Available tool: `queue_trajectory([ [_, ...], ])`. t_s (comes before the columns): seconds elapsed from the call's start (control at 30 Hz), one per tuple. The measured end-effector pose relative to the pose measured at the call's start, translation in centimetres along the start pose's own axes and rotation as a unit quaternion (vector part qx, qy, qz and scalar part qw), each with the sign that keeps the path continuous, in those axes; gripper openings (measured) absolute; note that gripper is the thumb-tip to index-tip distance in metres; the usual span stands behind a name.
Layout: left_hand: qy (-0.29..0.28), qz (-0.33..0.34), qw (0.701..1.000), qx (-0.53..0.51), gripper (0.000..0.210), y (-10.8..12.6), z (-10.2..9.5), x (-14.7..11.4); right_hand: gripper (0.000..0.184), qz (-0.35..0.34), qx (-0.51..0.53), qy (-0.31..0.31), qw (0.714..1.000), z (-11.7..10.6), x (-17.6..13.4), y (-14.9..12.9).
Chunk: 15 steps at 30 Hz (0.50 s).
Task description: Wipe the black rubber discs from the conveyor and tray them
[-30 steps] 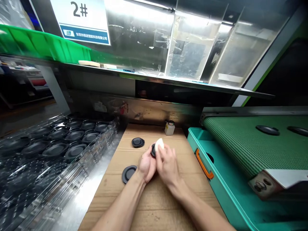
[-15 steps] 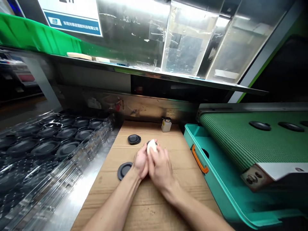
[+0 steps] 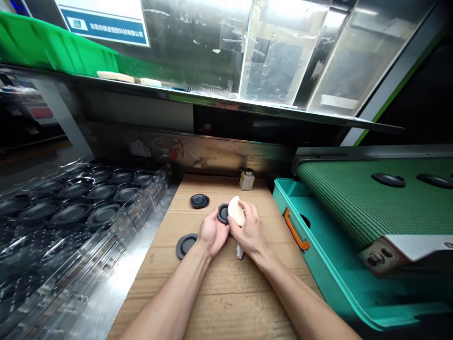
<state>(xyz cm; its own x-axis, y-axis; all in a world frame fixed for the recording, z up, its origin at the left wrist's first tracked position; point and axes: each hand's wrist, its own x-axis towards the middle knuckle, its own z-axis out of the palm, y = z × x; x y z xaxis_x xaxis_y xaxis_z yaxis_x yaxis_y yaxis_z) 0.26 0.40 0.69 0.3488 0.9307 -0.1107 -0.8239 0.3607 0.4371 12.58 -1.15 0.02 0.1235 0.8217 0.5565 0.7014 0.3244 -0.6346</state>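
In my left hand (image 3: 213,232) is a small round black disc-shaped part (image 3: 222,213), its face turned up. My right hand (image 3: 249,229), just beside it, grips a cream-white round sponge pad (image 3: 236,211) between thumb and fingers. The pad stands tilted at the disc's right edge; whether the two touch I cannot tell. A bit of white cloth (image 3: 239,252) shows below my right hand. On the cardboard (image 3: 226,297) lie a small stack of black discs (image 3: 199,201) and a larger black disc (image 3: 186,246) left of my left hand.
A squat bottle (image 3: 247,179) stands at the cardboard's far end. Clear trays of black discs (image 3: 103,216) are at left. A teal bin (image 3: 327,283) with an orange handle sits right, under a green conveyor belt (image 3: 339,189) carrying black parts. A metal shelf (image 3: 212,98) overhangs the back.
My right hand has moved right, drawing the white pad off the black disc, so the disc now shows. The view has shifted slightly.
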Motion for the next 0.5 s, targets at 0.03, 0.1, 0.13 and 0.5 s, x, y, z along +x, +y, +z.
queue_trajectory([
  [0.03,-0.001,0.0,1.0,0.001,0.029,-0.1,-0.1,0.1,0.056,0.014,0.02,-0.006,1.0,-0.1,0.0,0.2],
  [0.1,0.001,0.001,1.0,0.006,0.031,-0.1,-0.2,0.2,0.063,0.04,0.041,-0.024,0.998,-0.5,0.0,0.4],
  [0.13,0.005,0.002,1.0,0.008,0.033,-0.1,-0.2,0.2,0.063,0.047,0.046,-0.034,0.997,-0.7,0.0,0.4],
  [0.5,-0.006,-0.012,0.999,0.036,0.031,-1.5,-0.2,0.0,0.036,0.02,-0.055,-0.087,0.994,-0.6,-0.1,-2.2],
])
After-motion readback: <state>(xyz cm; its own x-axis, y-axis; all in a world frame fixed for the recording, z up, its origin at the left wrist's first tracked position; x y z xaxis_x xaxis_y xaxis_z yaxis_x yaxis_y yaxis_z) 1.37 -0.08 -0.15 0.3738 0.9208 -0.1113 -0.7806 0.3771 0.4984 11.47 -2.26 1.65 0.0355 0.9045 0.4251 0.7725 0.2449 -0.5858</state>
